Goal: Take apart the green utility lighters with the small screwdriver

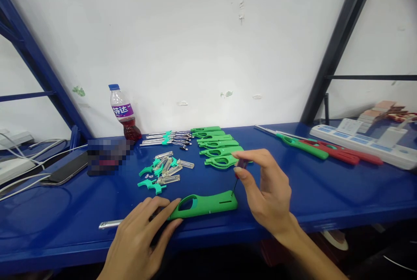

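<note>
A green long-neck lighter (208,204) lies across the front of the blue table, its metal tube pointing left. My left hand (140,232) grips it near the trigger loop, fingers and thumb on either side of the body. Between the thumb and forefinger of my right hand (269,193) is a small screwdriver (241,168) with a dark red handle. Its thin shaft slants down, and the tip meets the right end of the lighter body. Just behind are teal triggers (152,185) and clear plastic tanks (170,179) in a loose pile.
Farther back lie metal tubes with wires (156,143) and several green lighter shells (219,161). Green and red lighters (339,152) rest at right beside a white power strip (365,145). A drink bottle (123,113) and a phone (67,169) with cables are at left.
</note>
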Demonstrator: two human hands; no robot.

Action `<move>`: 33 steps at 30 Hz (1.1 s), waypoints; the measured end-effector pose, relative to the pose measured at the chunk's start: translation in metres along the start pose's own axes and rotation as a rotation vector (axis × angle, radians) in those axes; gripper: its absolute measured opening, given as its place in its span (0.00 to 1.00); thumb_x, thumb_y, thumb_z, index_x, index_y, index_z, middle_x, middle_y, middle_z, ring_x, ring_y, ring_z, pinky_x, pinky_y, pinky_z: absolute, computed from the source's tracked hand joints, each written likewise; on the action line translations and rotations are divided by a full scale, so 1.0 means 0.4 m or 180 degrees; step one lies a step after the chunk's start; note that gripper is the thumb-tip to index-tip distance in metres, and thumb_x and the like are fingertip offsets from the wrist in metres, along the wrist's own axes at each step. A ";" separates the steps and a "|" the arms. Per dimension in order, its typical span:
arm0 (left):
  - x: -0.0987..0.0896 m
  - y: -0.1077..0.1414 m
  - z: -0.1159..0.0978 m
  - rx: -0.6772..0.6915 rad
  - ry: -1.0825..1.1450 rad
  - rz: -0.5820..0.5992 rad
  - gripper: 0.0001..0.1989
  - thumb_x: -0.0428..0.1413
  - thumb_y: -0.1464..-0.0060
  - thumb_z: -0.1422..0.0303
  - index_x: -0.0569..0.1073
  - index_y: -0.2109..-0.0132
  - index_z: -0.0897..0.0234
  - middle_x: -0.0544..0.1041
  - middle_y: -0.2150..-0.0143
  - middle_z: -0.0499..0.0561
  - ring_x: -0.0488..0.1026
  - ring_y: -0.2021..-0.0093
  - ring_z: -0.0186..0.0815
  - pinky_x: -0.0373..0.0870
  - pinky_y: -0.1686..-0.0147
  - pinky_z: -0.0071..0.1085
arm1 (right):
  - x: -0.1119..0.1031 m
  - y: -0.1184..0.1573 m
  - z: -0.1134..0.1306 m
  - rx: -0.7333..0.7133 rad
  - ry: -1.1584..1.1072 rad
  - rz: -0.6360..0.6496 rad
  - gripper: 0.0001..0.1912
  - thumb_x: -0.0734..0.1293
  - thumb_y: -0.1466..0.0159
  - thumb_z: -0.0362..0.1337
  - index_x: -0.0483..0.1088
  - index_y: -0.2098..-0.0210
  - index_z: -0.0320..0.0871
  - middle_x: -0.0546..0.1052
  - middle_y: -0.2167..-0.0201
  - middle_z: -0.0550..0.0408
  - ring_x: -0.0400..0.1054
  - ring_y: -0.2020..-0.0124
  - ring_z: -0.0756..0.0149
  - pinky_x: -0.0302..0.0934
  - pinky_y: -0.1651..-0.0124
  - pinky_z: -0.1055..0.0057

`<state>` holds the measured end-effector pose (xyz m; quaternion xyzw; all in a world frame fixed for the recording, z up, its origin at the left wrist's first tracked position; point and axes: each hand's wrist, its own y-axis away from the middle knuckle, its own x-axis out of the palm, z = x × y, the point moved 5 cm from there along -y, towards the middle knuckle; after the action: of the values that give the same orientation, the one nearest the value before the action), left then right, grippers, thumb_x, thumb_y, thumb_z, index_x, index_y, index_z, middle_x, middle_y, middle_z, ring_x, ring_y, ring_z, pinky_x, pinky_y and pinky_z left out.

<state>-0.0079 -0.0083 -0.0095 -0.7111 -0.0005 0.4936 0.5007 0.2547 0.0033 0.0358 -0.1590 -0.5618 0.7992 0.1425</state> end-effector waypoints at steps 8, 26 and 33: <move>0.002 0.003 -0.003 0.0066 -0.0057 0.0036 0.15 0.52 0.24 0.64 0.77 0.38 0.61 0.80 0.54 0.52 0.79 0.58 0.36 0.77 0.56 0.32 | -0.002 -0.006 0.008 -0.0099 0.0215 0.0019 0.16 0.70 0.27 0.28 0.75 0.42 0.49 0.76 0.54 0.54 0.73 0.54 0.62 0.70 0.50 0.64; 0.005 0.004 -0.003 0.0095 -0.0078 0.0075 0.16 0.52 0.23 0.64 0.76 0.37 0.63 0.79 0.54 0.53 0.77 0.58 0.36 0.76 0.56 0.32 | 0.010 -0.006 0.001 0.0053 0.0177 0.0226 0.23 0.62 0.25 0.24 0.69 0.34 0.48 0.77 0.49 0.53 0.71 0.52 0.64 0.68 0.47 0.64; 0.007 0.004 -0.002 0.0096 -0.0103 0.0071 0.16 0.52 0.23 0.63 0.76 0.37 0.63 0.79 0.54 0.53 0.77 0.57 0.36 0.76 0.55 0.33 | -0.004 -0.007 0.008 -0.0145 0.0402 -0.0090 0.17 0.70 0.28 0.27 0.74 0.43 0.47 0.72 0.53 0.53 0.70 0.53 0.63 0.69 0.51 0.64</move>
<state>-0.0066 -0.0084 -0.0128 -0.6954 0.0068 0.5106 0.5057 0.2549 0.0011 0.0396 -0.2043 -0.5720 0.7725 0.1852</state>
